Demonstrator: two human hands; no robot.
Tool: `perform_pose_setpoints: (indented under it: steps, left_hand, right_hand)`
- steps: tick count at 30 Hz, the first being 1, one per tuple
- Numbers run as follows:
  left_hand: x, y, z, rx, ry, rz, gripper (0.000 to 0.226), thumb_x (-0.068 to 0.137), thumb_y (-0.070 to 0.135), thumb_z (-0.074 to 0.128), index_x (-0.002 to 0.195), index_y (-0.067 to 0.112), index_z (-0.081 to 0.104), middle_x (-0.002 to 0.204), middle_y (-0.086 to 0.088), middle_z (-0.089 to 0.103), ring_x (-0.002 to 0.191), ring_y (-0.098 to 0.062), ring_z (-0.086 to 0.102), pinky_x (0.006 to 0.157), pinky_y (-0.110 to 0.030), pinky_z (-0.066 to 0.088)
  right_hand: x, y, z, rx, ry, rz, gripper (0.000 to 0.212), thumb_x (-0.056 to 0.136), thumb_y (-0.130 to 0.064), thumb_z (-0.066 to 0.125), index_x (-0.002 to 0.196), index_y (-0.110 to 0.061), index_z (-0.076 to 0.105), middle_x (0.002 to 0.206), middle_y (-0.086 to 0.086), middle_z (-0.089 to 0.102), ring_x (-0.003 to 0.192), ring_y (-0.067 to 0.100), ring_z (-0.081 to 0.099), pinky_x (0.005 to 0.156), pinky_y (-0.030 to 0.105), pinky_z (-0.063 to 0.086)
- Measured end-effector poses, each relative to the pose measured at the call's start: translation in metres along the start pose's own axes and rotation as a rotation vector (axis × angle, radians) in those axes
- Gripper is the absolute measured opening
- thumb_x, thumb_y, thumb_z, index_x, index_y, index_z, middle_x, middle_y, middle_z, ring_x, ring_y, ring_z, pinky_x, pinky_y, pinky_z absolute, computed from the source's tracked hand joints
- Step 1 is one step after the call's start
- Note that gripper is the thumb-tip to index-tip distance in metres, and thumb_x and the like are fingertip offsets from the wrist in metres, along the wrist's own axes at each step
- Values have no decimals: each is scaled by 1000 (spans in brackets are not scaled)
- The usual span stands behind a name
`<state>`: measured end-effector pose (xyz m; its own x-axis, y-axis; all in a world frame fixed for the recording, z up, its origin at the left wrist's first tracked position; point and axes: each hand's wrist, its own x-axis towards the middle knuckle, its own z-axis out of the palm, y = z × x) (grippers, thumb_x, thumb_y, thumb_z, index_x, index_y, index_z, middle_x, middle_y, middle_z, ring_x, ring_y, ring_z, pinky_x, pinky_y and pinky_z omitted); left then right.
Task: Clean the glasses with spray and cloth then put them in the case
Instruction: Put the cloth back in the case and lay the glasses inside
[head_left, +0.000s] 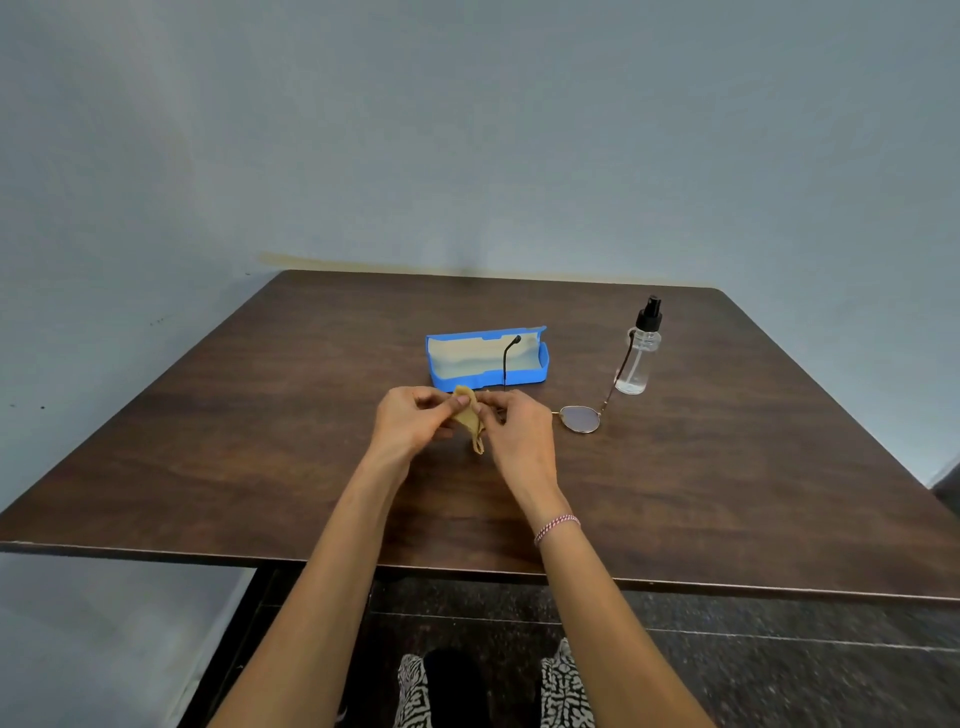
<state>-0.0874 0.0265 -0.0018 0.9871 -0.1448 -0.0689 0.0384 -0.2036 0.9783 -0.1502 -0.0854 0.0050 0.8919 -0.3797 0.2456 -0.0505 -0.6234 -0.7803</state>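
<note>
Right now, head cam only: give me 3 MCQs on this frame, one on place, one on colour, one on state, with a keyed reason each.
1. Where does the spray bottle stand relative to the glasses case?
A. To its right
B. To its left
C. Inside it

2. What colour is the case?
A. Red
B. Blue
C. Black

3. What state is the case in?
A. Shut
B. Upside down
C. Open, lid raised

Key:
1 A: the bottle stands upright on the table to the right of the case, apart from it.
2 B: the shell is bright blue with a pale lining.
3 C: the lid stands up behind the tray and the lining shows, while both the left hand and right hand pinch the tan cloth around one lens of the glasses in front of it.
</note>
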Motion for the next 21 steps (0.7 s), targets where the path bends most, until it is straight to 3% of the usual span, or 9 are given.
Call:
perform_pose_setpoints:
  steps: [3,7,9,14,18,21]
  left_hand:
    - [5,-3,-3,-61,-6,-68,9,78,19,74,81,11,71,87,-7,72,72,-15,68,69,-30,57]
    - [5,-3,-8,-190,11,-97,15,87,12,65,73,7,60,80,-11,68,70,-17,66,57,-25,58]
    - [7,-3,-10,-212,38,-107,19,89,10,60,72,9,55,80,-11,67,75,-21,66,57,-27,58]
    - [17,-6,-17,-204,63,-50,17,89,6,59,73,9,53,76,-11,64,69,-19,63,50,-21,56]
    - [24,-1,-21,-180,81,6,9,86,6,65,82,7,57,78,-10,66,68,-16,64,51,-19,55]
    - [33,5,-23,-114,108,56,10,83,3,68,89,0,61,78,-12,66,66,-15,63,50,-16,54]
  right_hand:
    - [2,-2,6,54,22,18,27,92,-14,57,118,-14,64,110,5,65,100,14,59,77,14,39]
    - [2,-2,13,101,52,20,27,92,-10,55,116,-17,65,107,3,67,95,13,62,81,17,44]
    - [1,-1,16,110,55,35,27,92,-10,54,115,-17,65,106,4,68,94,16,63,87,26,49]
    - [1,-15,22,-33,21,-88,30,92,-6,52,119,-14,63,112,5,60,99,19,59,87,26,45]
    - [11,-32,33,-188,20,-192,32,90,-2,51,120,-11,61,113,7,57,97,27,59,86,40,49]
    - [20,-37,39,-260,-8,-182,33,90,0,52,121,-9,59,115,7,54,98,27,58,86,36,49]
